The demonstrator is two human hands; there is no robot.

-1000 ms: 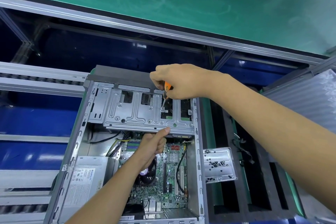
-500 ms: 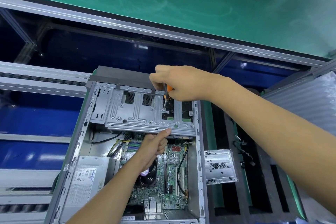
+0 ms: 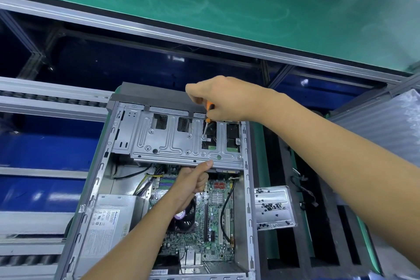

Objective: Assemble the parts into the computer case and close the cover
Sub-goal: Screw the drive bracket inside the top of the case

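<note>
While the right hand grips the screwdriver on a bracket screw, the left hand, fingers apparently curled, thumb-braces the bracket's edge steady.

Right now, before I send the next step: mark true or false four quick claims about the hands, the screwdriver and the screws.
1. The right hand grips an orange-handled screwdriver. True.
2. Its tip sits on the motherboard. False: it meets a screw on the drive cage.
3. The left hand has its thumb against the cage's front edge. True.
4. The screw tray lies inside the case. False: outside, to its right.
</note>
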